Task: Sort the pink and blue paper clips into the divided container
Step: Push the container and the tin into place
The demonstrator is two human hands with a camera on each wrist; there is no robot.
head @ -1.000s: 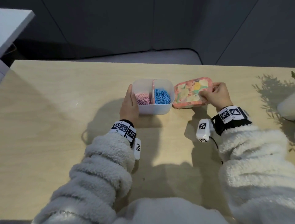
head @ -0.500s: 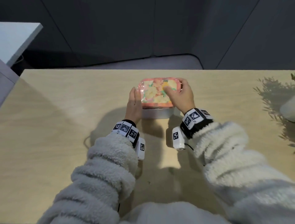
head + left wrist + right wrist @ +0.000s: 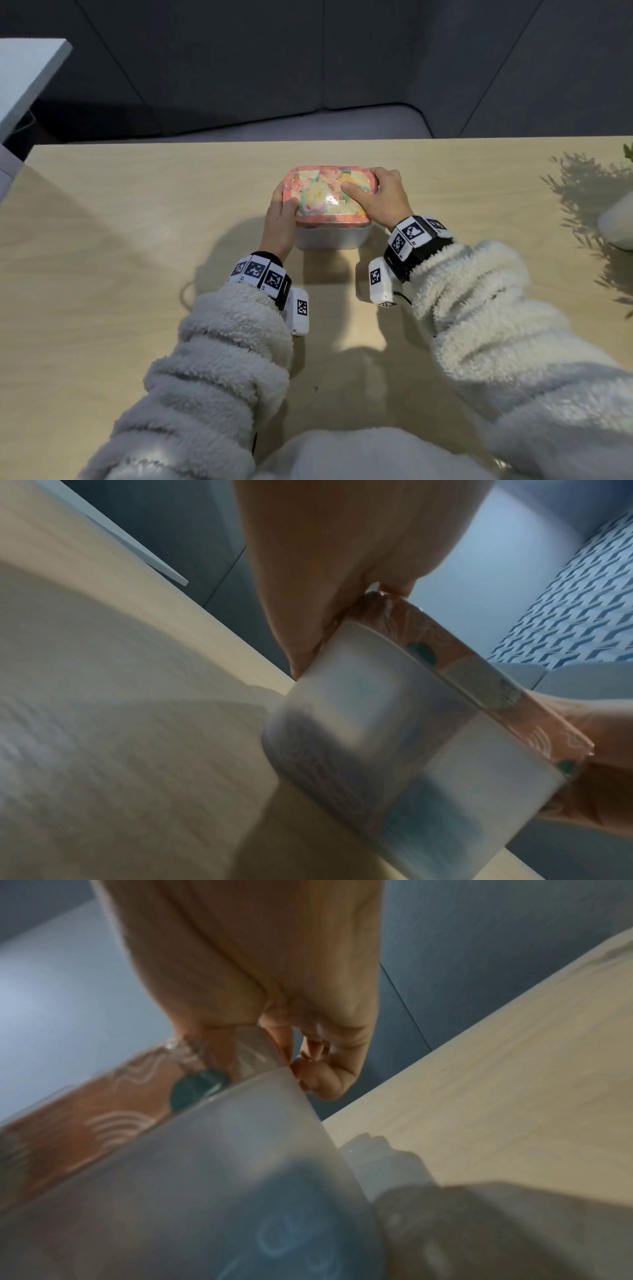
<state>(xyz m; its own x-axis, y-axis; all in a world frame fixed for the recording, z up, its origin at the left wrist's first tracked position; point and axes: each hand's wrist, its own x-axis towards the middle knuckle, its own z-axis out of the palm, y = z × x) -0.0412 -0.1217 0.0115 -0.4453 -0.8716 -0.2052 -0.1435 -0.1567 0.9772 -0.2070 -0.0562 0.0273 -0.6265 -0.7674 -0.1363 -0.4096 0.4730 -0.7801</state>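
Observation:
The translucent white divided container stands on the wooden table, covered by its pink floral lid. The lid hides the pink clips; through the wall only a blue blur of clips shows in the right wrist view. My left hand clasps the container's left side, thumb on the lid's left edge. My right hand grips the lid's right end, thumb lying flat on top and fingers curled over the edge. In the left wrist view the container and lid rim sit against my left hand.
A white rounded object with a plant's shadow sits at the table's right edge. A white surface stands beyond the left corner. A grey seat lies past the table's far edge.
The right hand carried the lid from the container's right side onto it and now presses it down. The clips, visible one second ago, are covered. The left hand's thumb moved onto the lid.

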